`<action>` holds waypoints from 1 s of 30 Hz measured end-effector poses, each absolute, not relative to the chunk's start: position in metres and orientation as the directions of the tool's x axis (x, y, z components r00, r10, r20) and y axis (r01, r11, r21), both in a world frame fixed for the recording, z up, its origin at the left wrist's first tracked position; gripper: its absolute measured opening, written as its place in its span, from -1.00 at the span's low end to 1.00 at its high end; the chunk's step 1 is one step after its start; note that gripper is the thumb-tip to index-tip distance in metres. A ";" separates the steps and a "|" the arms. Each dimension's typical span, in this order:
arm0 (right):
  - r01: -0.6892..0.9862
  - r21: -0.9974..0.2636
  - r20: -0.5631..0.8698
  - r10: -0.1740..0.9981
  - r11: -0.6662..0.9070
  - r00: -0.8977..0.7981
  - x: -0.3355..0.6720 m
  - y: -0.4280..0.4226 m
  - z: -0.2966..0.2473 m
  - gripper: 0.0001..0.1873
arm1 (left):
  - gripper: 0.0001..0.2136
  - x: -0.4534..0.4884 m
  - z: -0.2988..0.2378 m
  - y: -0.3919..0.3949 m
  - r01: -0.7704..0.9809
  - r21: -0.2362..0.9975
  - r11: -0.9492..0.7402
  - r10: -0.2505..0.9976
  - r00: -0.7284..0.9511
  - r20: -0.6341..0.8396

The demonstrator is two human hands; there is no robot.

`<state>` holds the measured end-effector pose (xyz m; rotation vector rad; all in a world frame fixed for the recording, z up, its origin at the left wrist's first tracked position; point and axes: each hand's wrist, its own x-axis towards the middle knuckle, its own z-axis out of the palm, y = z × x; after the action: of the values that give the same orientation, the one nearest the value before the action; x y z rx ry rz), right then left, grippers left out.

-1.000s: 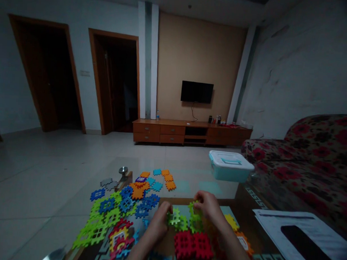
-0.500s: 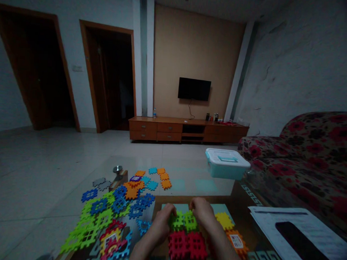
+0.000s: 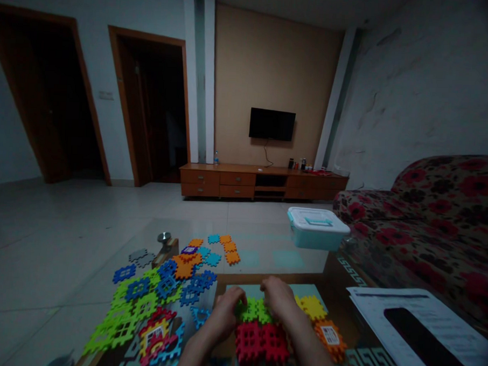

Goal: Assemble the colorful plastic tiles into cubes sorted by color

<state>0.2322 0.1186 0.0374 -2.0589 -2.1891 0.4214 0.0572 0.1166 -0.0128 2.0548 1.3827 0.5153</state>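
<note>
My left hand [image 3: 229,307] has its fingers closed on the left end of a green interlocking plastic tile piece [image 3: 254,309]. At its right end, my right hand [image 3: 278,295] bends its fingers over the far edge; their tips are partly hidden. In front of the green tiles stands a red block of joined window tiles [image 3: 261,343], between my forearms. Right of my right hand lie a yellow tile [image 3: 311,308] and an orange tile with a white panel [image 3: 329,339].
Loose green tiles [image 3: 118,323], blue tiles [image 3: 166,286] and orange tiles [image 3: 185,268] spread over the glass table's left side. A lidded turquoise box [image 3: 317,237] stands at the back right. A black phone [image 3: 427,342] lies on papers [image 3: 408,301] at right.
My right hand has shifted slightly left over the green tiles. The left hand stays at their left end. The whole view has moved slightly.
</note>
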 end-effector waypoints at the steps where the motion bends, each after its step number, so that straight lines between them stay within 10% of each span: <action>1: 0.959 -0.277 -0.112 0.989 0.061 -0.095 0.232 0.118 0.036 -0.57 | -0.71 0.057 -0.014 0.117 0.687 0.670 -0.282 0.922 0.387 -0.009; 23: 0.939 -0.282 -0.146 0.959 0.195 -0.243 0.228 0.110 0.023 -0.50 | -0.74 0.051 -0.020 0.106 0.639 0.699 -0.321 0.917 0.395 0.060; 30: 0.926 -0.282 -0.062 0.959 0.250 -0.278 0.213 0.118 0.022 -0.51 | -0.50 0.015 0.008 0.096 0.703 0.663 -0.257 0.964 0.136 0.230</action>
<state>0.2129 0.1183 0.0222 -1.8079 -2.3842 0.4005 0.0151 0.0960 0.0085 2.0238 1.6021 0.8916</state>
